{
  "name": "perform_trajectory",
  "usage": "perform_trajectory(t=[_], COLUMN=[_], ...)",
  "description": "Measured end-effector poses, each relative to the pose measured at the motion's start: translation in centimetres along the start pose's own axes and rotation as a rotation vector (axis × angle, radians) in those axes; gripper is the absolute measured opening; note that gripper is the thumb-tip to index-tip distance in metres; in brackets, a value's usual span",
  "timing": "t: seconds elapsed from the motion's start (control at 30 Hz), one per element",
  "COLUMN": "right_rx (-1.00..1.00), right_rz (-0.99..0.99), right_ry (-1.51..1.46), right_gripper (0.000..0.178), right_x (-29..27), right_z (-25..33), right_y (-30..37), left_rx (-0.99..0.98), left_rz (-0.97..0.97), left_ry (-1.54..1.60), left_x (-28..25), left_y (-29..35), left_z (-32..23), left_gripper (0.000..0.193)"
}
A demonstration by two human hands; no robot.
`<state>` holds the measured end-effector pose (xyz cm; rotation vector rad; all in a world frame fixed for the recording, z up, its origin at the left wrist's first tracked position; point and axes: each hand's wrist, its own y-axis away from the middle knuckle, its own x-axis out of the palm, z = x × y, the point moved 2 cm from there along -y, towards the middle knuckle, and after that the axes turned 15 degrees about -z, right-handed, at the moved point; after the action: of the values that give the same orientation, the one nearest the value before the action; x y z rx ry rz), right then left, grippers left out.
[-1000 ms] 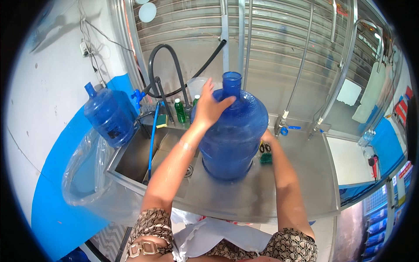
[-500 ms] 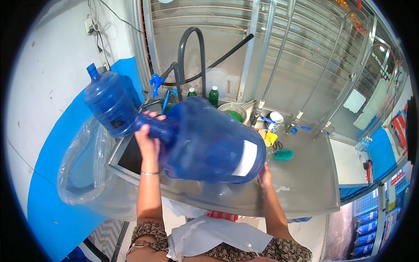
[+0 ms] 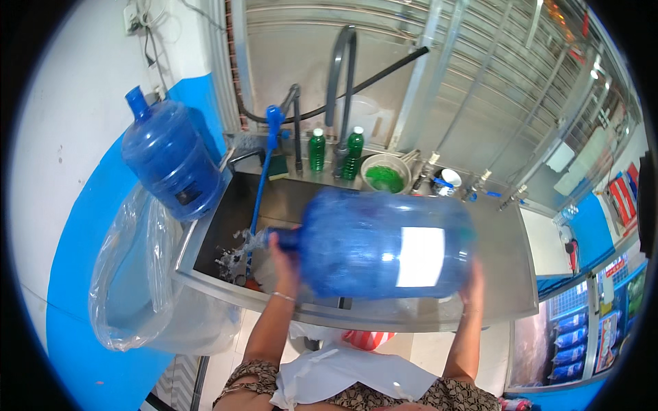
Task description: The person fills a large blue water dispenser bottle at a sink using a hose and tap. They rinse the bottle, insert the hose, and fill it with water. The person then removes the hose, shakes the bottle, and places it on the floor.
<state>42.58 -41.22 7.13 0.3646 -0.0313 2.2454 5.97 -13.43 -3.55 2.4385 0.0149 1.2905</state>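
A large blue water jug (image 3: 363,240) with a white label lies sideways above the steel sink (image 3: 284,195), its mouth pointing left. My left hand (image 3: 286,264) is closed around the jug's neck. The bottom end of the jug rests against my right hand (image 3: 471,284), whose fingers are partly hidden behind it. Water (image 3: 238,255) spurts from the mouth into the basin on the left. A blue tap pipe (image 3: 263,181) slants down across the sink just past the stream.
Another blue jug (image 3: 171,161) stands tilted at the sink's left end, above a clear plastic bag (image 3: 127,294). Along the back are green bottles (image 3: 317,152), a bowl of green liquid (image 3: 384,175), a mug (image 3: 449,180) and a black faucet (image 3: 349,75).
The jug has moved right and turned from a slant to nearly level. Water now pours from its mouth. Both hands have shifted right with it, my left hand also lower.
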Motion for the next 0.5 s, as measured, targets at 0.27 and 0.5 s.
perform_trajectory(t=[0.27,0.5], right_rx=[-0.798,-0.817], right_rz=[0.176,0.095], right_ry=[0.697,0.928], right_gripper=[0.093,0.083], right_x=[15.1,20.4], right_z=[11.2,13.2], right_y=[1.7,1.5], left_rx=[-0.342,-0.502], left_rz=[-0.048,0.075], left_ry=[0.104,-0.014], left_x=[0.2,0.1], left_y=[4.3,0.9], left_z=[-0.9,3.2], left_gripper=[0.068,0.067])
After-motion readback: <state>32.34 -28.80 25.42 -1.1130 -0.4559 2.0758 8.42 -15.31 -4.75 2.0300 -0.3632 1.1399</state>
